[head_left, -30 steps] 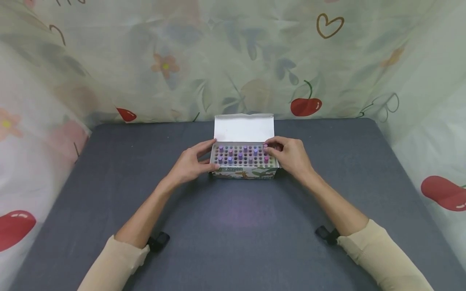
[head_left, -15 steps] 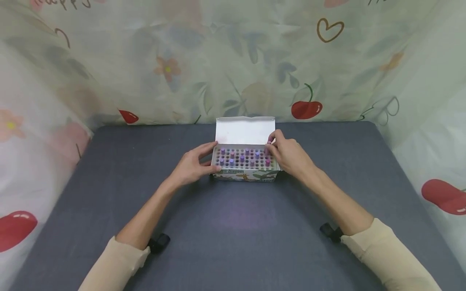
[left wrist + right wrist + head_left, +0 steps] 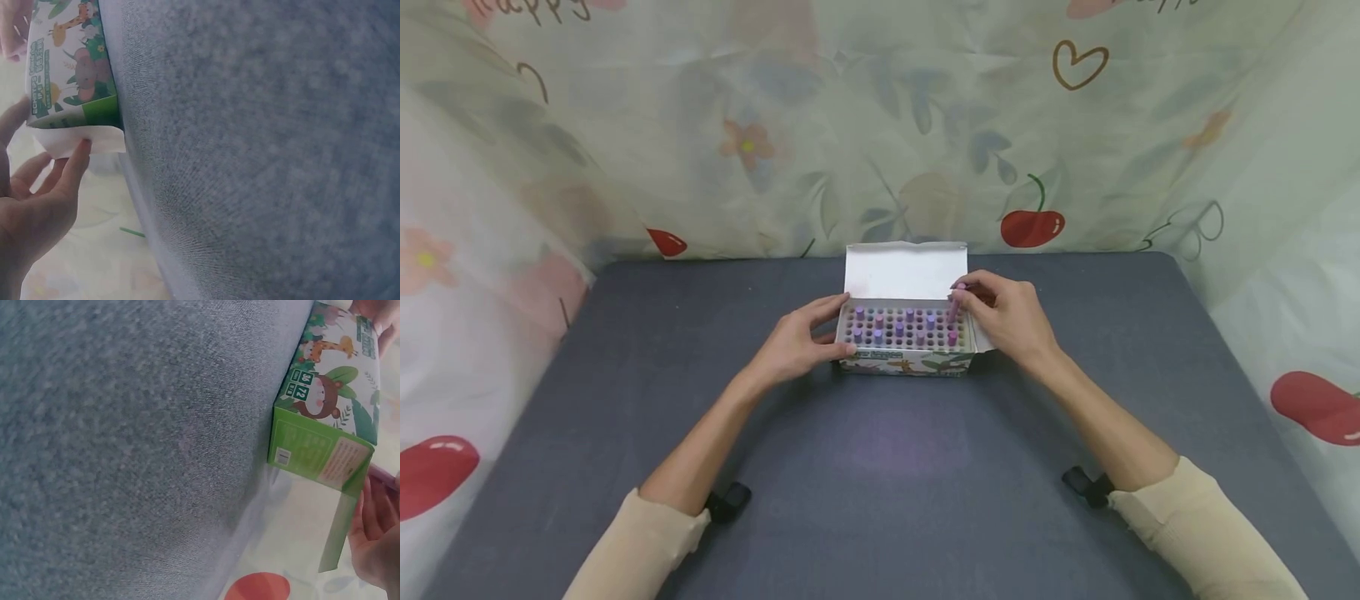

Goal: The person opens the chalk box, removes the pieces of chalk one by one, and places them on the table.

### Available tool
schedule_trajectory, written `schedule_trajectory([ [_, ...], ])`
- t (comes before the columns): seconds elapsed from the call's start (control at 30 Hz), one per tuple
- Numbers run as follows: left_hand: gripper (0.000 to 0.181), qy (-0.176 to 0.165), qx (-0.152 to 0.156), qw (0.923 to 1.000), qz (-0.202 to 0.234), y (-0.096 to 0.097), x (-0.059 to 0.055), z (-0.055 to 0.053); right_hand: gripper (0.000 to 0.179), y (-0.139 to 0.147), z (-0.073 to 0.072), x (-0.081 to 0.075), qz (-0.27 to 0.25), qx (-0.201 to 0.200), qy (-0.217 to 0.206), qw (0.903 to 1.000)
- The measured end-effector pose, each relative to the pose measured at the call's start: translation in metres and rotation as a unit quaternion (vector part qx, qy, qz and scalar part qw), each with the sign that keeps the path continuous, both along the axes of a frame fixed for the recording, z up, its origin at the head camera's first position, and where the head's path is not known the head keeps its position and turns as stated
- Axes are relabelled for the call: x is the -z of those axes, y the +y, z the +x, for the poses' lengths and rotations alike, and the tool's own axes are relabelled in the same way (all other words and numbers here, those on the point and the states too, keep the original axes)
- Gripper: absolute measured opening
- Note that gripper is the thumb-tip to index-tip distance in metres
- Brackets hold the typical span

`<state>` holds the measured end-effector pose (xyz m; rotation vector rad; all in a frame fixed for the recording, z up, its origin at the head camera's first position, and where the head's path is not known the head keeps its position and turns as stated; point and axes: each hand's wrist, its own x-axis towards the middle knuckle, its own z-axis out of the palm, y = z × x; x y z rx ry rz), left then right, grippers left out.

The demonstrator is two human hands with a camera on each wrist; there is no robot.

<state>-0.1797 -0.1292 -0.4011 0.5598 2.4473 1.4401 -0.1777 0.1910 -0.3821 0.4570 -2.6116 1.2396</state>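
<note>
An open cardboard box (image 3: pixel 907 361) printed with animals stands on the table, its white lid (image 3: pixel 906 269) raised at the back. Several pink and purple marker pens (image 3: pixel 899 328) stick up from its holed insert. My left hand (image 3: pixel 792 340) grips the box's left end, thumb on the front corner and forefinger at the back corner. In the left wrist view its fingers touch the white side flap (image 3: pixel 81 140). My right hand (image 3: pixel 1011 317) pinches the top of a purple marker pen (image 3: pixel 953 312), which stands tilted over the insert's right end. Whether its lower tip is inside a hole cannot be told.
The box sits near the back of the dark grey cloth-covered table (image 3: pixel 880 467). A green side flap (image 3: pixel 340 532) sticks out at its right end. Patterned curtains (image 3: pixel 805 167) hang behind the table and at both sides.
My right hand has lifted the purple marker pen, and more of its length now shows above the insert. The left hand has stayed on the box. The head view has tilted slightly.
</note>
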Motion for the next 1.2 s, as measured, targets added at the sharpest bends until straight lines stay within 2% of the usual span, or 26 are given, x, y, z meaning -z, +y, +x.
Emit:
schedule_trajectory([
  [0.2,0.079,0.003,-0.001,1.0000,0.002,-0.001,0.000,0.003,0.021,-0.002,0.002,-0.002,-0.022,0.003,0.027,0.9994],
  [0.63,0.078,0.005,-0.002,1.0000,0.005,0.000,0.002,0.005,0.022,-0.010,0.013,-0.005,-0.068,-0.020,0.011,0.9974],
  [0.87,0.080,0.001,-0.003,0.9999,0.013,-0.001,0.003,0.003,0.022,-0.015,0.017,-0.004,-0.104,-0.046,-0.014,0.9935],
  [1.03,0.080,0.002,0.001,0.9998,0.019,-0.001,0.003,0.001,0.021,-0.021,0.019,-0.004,-0.117,-0.044,-0.037,0.9915],
  [1.2,0.078,0.004,-0.004,1.0000,0.004,-0.002,0.004,0.002,0.019,-0.025,0.021,-0.003,-0.123,-0.046,-0.052,0.9899],
])
